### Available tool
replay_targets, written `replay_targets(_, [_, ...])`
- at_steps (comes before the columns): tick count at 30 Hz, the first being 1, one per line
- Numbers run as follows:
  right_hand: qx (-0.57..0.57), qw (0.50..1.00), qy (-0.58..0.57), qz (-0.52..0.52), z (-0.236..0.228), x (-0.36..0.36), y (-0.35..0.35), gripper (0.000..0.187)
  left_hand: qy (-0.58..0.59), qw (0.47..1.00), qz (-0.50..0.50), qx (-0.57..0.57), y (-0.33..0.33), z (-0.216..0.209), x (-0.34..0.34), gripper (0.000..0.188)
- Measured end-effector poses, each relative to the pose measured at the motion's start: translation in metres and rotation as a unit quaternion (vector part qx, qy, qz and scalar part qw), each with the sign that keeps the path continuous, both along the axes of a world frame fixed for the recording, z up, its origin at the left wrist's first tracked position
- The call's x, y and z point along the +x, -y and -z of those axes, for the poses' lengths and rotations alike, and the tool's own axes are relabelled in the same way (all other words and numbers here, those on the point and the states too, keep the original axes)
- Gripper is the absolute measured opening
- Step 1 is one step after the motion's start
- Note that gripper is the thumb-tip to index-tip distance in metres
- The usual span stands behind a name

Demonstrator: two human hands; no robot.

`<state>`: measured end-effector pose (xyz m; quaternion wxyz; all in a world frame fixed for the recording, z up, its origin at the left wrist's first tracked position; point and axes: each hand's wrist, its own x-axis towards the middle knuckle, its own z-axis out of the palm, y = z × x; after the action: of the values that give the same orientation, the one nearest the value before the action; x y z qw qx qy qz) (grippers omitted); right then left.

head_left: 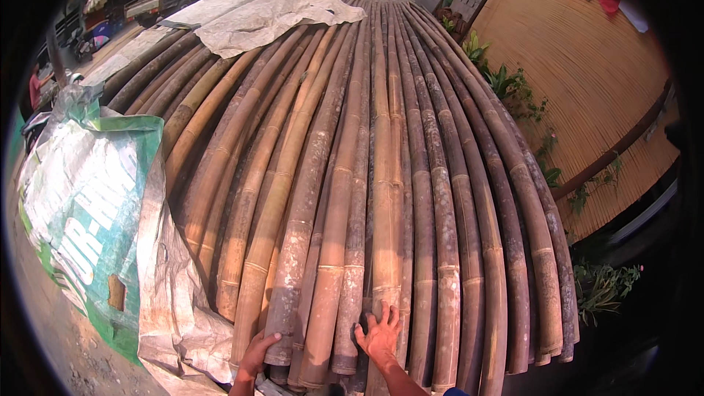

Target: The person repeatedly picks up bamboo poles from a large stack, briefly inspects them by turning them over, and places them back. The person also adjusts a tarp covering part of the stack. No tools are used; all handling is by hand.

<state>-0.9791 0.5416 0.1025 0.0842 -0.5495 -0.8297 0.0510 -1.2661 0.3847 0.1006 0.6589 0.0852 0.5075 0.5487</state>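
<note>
Bamboo pole ends (279,354) close together

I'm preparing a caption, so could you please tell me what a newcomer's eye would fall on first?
Probably the long bamboo poles come first, fanning toward the camera across the middle. The crumpled pale sheet draped over them at upper left likely follows, then the green-and-white tarp at left.

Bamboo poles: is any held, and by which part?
Cannot tell: left hand at a mottled pole, right hand on a tan pole, both near the near ends.
</note>
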Motion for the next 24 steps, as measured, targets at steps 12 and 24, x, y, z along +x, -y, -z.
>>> replay_targets(12, [-0.145, 0.974, -0.17, 0.043, -0.022, 0.005, -0.008, 0.052, -0.278, 0.957, 0.072, 0.039, -0.02, -0.098, 0.101, 0.082])
replay_targets(24, [-0.55, 0.587, -0.562, 0.192, -0.079, 0.079, -0.016, 0.084, -0.335, 0.893, 0.299, 0.001, -0.063, -0.119, 0.25, 0.102])
